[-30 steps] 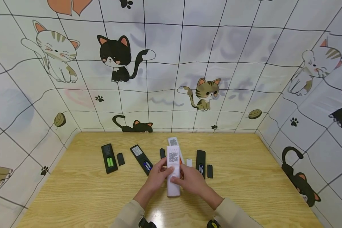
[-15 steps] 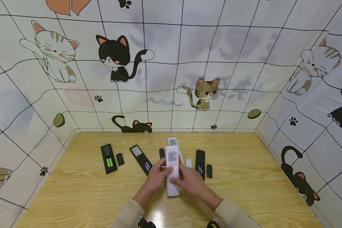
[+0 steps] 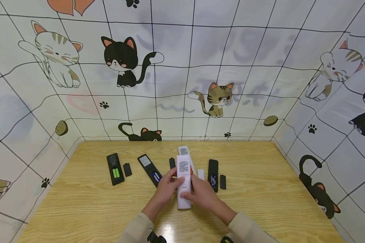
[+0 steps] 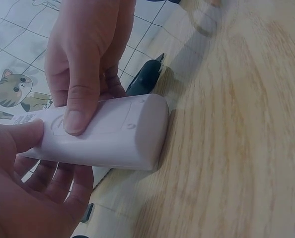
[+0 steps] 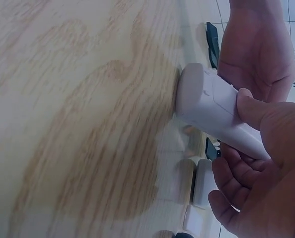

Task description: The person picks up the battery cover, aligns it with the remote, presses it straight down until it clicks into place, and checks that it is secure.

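A white remote control [image 3: 184,170] is held back side up between both hands, its printed label toward the wall. My left hand [image 3: 166,186] grips its left side, thumb on the back and fingers curled underneath. From the other side my right hand [image 3: 204,195] grips it, with the thumb pressing on the battery cover [image 4: 110,118], which sits in place on the back. In the right wrist view the near end of the remote [image 5: 189,94] is close over the table. The remote's button side faces down, hidden.
Behind lie a black remote with green batteries [image 3: 112,162], a black one with blue-wrapped batteries [image 3: 148,167], another black one [image 3: 213,167] and a white one [image 3: 183,150]. Loose covers lie among them: black ones [image 3: 127,169], [image 3: 172,163], [image 3: 223,182] and a white cover [image 3: 200,173].
The head view has drifted very slightly. Both hands keep the same grip on the white remote, and the other remotes stay put.
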The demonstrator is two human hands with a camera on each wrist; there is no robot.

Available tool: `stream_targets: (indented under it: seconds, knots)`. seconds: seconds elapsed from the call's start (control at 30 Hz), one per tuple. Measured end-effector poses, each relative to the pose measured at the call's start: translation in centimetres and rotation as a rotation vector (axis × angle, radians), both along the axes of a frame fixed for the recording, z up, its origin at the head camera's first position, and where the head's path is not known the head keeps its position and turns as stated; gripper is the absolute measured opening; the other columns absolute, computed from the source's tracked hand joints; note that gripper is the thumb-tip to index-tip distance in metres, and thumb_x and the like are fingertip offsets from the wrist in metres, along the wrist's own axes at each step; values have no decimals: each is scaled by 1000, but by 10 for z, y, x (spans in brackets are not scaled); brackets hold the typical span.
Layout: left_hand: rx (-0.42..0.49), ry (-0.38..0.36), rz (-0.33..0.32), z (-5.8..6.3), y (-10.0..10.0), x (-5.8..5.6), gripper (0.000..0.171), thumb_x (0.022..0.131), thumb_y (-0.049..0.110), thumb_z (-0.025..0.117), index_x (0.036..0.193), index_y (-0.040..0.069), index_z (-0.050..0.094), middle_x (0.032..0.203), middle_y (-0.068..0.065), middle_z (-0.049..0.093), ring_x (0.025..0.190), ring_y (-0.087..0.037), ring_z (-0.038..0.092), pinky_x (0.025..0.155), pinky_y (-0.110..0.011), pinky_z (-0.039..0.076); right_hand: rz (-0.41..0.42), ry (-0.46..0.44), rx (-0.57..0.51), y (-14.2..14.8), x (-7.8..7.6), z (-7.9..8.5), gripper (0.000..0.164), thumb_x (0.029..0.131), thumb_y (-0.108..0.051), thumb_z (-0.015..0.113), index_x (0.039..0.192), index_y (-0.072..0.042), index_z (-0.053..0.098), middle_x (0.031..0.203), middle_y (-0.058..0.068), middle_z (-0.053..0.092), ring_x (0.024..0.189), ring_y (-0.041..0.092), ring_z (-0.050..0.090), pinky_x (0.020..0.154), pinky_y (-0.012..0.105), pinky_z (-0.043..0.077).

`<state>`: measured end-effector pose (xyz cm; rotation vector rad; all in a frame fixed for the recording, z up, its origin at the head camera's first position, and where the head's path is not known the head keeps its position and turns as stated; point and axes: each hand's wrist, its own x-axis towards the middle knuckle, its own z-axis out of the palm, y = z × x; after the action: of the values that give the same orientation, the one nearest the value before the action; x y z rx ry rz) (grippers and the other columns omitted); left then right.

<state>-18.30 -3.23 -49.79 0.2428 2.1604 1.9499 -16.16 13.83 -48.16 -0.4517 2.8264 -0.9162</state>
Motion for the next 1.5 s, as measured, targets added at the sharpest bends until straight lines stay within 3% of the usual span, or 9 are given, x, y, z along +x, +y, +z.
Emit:
stream_targets:
  seconds: [0.3,0.63,0.93,1.2,1.5]
  knots:
    - [-8,-20,9,0,0,-3,45,98,25,59,142,18,50,116,-12,58,93,-16,62,78,-29,53,17,46,107,-2,-1,-2,54,85,-46,71,121,-9,54,89,-8,64,76,6,54,80,41,36]
    - [-8,-19,20,1,-2,-1,47,98,23,58,143,13,47,116,-13,58,93,-14,62,76,-28,53,33,63,124,-3,0,-3,58,85,-45,71,125,-7,53,94,-5,65,82,8,56,84,45,38]
    - [2,-18,15,21,-2,6,43,98,13,56,141,6,49,113,-18,58,91,-19,63,76,-32,54,5,90,151,-4,1,-1,56,83,-47,72,121,-10,56,93,-6,66,81,8,57,83,45,39]
    - [-6,-17,18,-1,-1,-3,47,98,23,58,143,13,48,116,-13,58,92,-15,62,76,-29,54,-23,97,222,-4,0,0,55,81,-52,72,117,-13,58,85,-8,62,77,9,54,88,49,41]
    - [-6,-32,13,-5,-1,-6,47,98,26,58,143,16,48,119,-12,58,97,-16,65,79,-29,54,-34,168,345,-2,1,0,50,79,-63,67,100,-20,56,71,-11,46,69,11,42,76,38,34]
